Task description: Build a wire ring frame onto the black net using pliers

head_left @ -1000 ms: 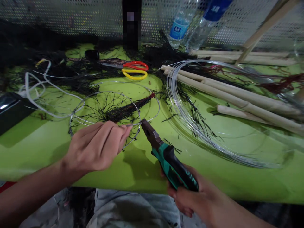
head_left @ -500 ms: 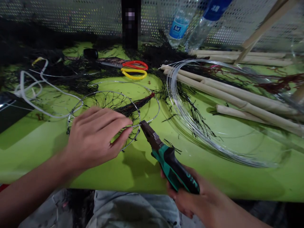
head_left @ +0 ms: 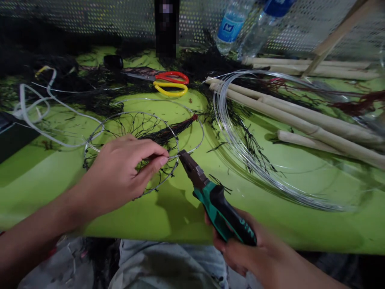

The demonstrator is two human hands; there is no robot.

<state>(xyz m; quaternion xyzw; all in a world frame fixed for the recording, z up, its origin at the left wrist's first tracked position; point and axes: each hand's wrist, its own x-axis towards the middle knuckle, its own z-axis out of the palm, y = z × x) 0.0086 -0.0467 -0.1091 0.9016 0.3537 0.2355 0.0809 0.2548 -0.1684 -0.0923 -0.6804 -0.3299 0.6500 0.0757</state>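
My left hand pinches a thin metal wire between thumb and forefinger. That wire belongs to a wire hoop with black netting knotted around it; the net gathers into a bundle tied with red at its tip. Black-and-green pliers are gripped by my right hand, their jaws at the wire just right of my left fingertips. Whether the jaws are fully closed on the wire I cannot tell. Part of the hoop is hidden behind my left hand.
Right of the hoop lies a coil of silver wire, overlapping bamboo sticks. Scissors with red and yellow handles lie beyond. White tubing curls at left. Water bottles stand at the back on the green table.
My left fingers have closed from a looser hold into a pinch on the wire. The pliers stay at nearly the same place, and the view has shifted slightly.
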